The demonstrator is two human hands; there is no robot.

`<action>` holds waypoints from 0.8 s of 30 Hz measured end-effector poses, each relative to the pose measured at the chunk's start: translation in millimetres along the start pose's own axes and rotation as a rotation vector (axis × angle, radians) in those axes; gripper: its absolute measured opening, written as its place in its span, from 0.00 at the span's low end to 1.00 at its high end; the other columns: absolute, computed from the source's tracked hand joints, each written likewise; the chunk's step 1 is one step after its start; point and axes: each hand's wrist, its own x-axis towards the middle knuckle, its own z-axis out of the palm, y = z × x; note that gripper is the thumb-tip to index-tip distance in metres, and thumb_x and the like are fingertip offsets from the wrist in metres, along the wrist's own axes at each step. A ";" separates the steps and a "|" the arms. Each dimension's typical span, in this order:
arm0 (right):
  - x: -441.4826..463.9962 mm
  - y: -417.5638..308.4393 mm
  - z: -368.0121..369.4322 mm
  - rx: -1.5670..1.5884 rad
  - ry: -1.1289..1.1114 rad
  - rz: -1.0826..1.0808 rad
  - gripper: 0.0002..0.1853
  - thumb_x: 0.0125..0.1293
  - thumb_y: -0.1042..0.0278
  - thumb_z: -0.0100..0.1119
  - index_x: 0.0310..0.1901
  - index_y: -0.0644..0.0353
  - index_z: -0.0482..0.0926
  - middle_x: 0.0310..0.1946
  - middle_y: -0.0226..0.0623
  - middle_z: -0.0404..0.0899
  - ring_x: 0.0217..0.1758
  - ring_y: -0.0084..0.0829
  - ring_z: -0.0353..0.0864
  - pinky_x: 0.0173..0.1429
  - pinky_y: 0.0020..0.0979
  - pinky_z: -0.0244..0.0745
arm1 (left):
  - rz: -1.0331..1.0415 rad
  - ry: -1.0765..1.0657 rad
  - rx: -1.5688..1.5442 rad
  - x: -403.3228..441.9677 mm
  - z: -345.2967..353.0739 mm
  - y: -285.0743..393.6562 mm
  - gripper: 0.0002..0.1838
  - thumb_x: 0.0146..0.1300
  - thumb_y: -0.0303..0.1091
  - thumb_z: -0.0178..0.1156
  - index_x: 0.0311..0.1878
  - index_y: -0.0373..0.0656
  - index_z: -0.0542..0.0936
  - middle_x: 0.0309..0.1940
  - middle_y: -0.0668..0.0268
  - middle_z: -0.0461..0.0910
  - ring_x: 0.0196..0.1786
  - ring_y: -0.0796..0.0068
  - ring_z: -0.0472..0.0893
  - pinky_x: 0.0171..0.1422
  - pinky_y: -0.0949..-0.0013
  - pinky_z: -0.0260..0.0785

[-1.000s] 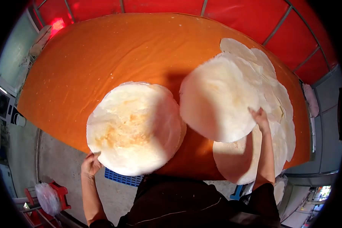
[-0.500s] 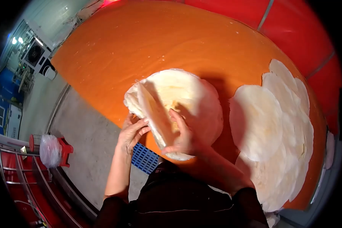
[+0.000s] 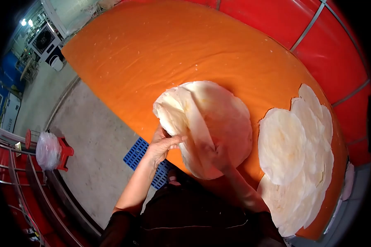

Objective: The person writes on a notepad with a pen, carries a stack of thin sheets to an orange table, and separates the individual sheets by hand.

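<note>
A stack of thin, pale round flatbread sheets (image 3: 231, 119) lies near the front edge of the orange table. Its left side is lifted and folded over in layers. My left hand (image 3: 165, 145) is closed on that left edge, thumb on top and the other fingers mostly hidden. My right hand (image 3: 221, 159) is at the near side of the stack, against the folded-over flap (image 3: 200, 123); its fingers are hidden, so their grip cannot be made out. To the right, several more round sheets (image 3: 282, 144) lie overlapping.
The orange tabletop (image 3: 152, 53) curves round in front, with red panels (image 3: 338, 53) behind it. Below the table edge are a blue plastic grate (image 3: 137, 153) and grey floor. A red stool (image 3: 64, 153) with a plastic-wrapped bundle (image 3: 48, 151) stands at left.
My right hand has gone from open above the stack to partly hidden at the flap. The raised flap now lies flatter, further right. My left hand has its thumb over the edge.
</note>
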 end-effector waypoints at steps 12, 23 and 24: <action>19.2 -35.4 -4.3 -0.201 -0.338 -0.031 0.31 0.41 0.54 0.71 0.44 0.65 0.73 0.31 0.42 0.79 0.34 0.30 0.78 0.39 0.29 0.72 | 0.092 -0.038 -0.165 -2.6 -5.0 -12.1 0.38 0.45 0.23 0.67 0.59 0.42 0.58 0.46 0.62 0.72 0.46 0.71 0.75 0.42 0.69 0.74; 11.4 46.8 25.0 0.516 -0.252 0.108 0.14 0.58 0.65 0.57 0.43 0.63 0.74 0.33 0.36 0.79 0.33 0.26 0.77 0.35 0.26 0.72 | 0.040 0.021 -0.150 -2.8 -9.6 -12.8 0.31 0.43 0.14 0.53 0.56 0.39 0.62 0.35 0.66 0.74 0.28 0.80 0.72 0.26 0.81 0.63; 2.9 73.9 51.2 0.701 -0.204 0.093 0.13 0.59 0.64 0.55 0.42 0.63 0.74 0.32 0.36 0.79 0.31 0.27 0.77 0.33 0.26 0.72 | 0.051 0.117 -0.104 -3.0 -2.4 -14.6 0.31 0.41 0.15 0.49 0.55 0.38 0.64 0.31 0.69 0.72 0.21 0.82 0.65 0.22 0.82 0.53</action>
